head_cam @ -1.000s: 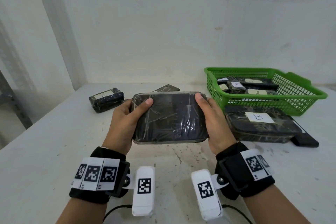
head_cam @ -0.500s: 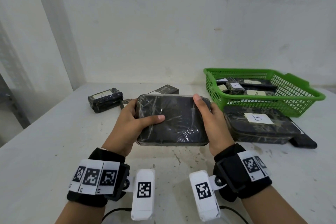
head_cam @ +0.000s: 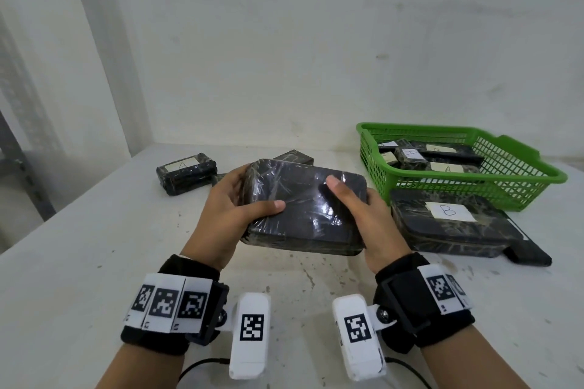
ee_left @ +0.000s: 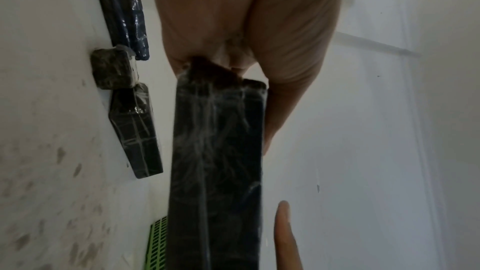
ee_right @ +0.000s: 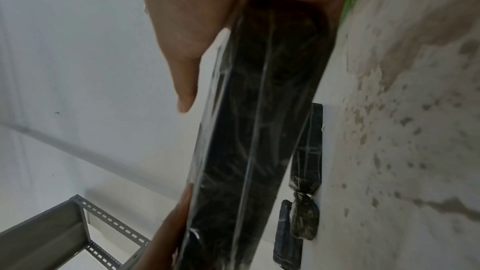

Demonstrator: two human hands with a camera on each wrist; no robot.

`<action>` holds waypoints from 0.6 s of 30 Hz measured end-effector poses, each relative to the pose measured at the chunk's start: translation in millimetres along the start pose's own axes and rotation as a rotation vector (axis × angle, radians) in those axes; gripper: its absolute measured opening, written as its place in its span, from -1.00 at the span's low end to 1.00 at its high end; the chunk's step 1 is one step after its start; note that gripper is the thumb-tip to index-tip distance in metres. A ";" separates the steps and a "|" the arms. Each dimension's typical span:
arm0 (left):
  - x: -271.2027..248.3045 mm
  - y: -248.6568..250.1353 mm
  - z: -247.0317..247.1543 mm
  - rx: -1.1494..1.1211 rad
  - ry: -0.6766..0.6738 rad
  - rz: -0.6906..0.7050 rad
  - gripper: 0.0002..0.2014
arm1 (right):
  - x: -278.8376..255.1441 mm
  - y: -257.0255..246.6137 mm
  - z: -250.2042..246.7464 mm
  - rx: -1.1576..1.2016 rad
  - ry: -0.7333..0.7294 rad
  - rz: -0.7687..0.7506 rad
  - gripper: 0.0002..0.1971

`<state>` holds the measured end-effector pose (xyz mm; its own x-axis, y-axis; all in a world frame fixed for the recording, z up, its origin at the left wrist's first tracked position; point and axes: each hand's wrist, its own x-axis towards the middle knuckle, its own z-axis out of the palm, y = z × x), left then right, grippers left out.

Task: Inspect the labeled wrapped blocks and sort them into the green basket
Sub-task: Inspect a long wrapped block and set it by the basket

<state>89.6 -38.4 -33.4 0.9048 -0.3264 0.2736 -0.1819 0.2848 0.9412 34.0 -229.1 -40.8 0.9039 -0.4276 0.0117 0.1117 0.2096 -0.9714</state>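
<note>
— Both hands on one thing, then?

— Yes. The left hand and the right hand hold a large plastic-wrapped black block between them, clear of the white table, its top face tilted toward the head camera. No label shows on that face; the underside is hidden.

— How do the fingers sit?

— Each thumb lies across the top, the left one near the front edge, the right one nearer the middle. The other fingers curl round the short ends and go underneath, out of sight. In the wrist views the block shows edge-on, with the palm closed over its end and a thumb along one face.

— And the rest?

— The green basket stands to the right, apart from the held block, with several wrapped blocks inside; two labels read A, the others are partly covered or too small to read. Just in front of it lies a flat wrapped block labelled B, with a black piece underneath poking out at its right corner. A small wrapped block sits at the far left with a faint label. Another dark block is mostly hidden behind the held one.
</note>
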 end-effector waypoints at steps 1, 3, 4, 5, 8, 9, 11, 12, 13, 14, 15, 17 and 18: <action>1.1 -0.6 -2.1 -0.009 0.009 -0.001 -0.21 | -0.6 -0.6 0.4 -0.023 -0.013 -0.024 -0.26; 2.8 -1.8 -6.2 -0.020 0.002 -0.003 -0.26 | -1.4 -0.2 0.7 -0.052 0.000 -0.075 -0.33; 2.3 -1.8 -7.1 -0.018 -0.017 -0.012 -0.27 | -0.8 1.1 0.3 -0.058 0.014 -0.092 -0.39; 1.5 -1.6 -6.9 -0.015 -0.046 -0.026 -0.23 | -0.4 1.9 0.0 -0.067 0.025 -0.106 -0.43; 0.3 -3.6 -6.4 0.031 -0.053 -0.036 -0.12 | 2.5 4.3 -2.2 -0.094 0.016 -0.116 -0.43; 0.2 -3.9 -5.9 0.039 -0.037 -0.026 -0.14 | 2.8 4.3 -2.6 -0.095 -0.001 -0.108 -0.40; 1.2 -4.9 -5.7 0.036 -0.013 -0.013 -0.19 | 2.8 3.6 -3.6 -0.088 -0.043 -0.094 -0.30; 2.0 -5.2 -6.4 0.032 -0.008 -0.015 -0.19 | 2.8 2.4 -4.0 -0.080 -0.071 -0.084 -0.25; 2.7 -5.7 -7.9 0.025 -0.007 -0.022 -0.20 | 3.0 1.3 -4.8 -0.074 -0.099 -0.077 -0.19; 3.0 -4.9 -8.9 0.013 -0.014 -0.033 -0.19 | 3.3 -0.2 -6.0 -0.074 -0.124 -0.079 -0.15; 3.1 -3.9 -9.7 0.000 -0.025 -0.043 -0.18 | 3.5 -1.5 -7.1 -0.082 -0.137 -0.087 -0.12; 3.0 -2.4 -10.1 -0.043 -0.034 -0.070 -0.16 | 3.6 -2.9 -7.1 -0.100 -0.142 -0.105 -0.08; 2.9 -2.0 -9.5 -0.063 -0.024 -0.077 -0.18 | 4.0 -2.1 -6.7 -0.106 -0.139 -0.110 -0.08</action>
<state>96.2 -31.3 -36.3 0.9055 -0.3709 0.2060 -0.0867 0.3135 0.9456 34.6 -237.1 -40.3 0.9379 -0.3154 0.1444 0.1752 0.0713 -0.9820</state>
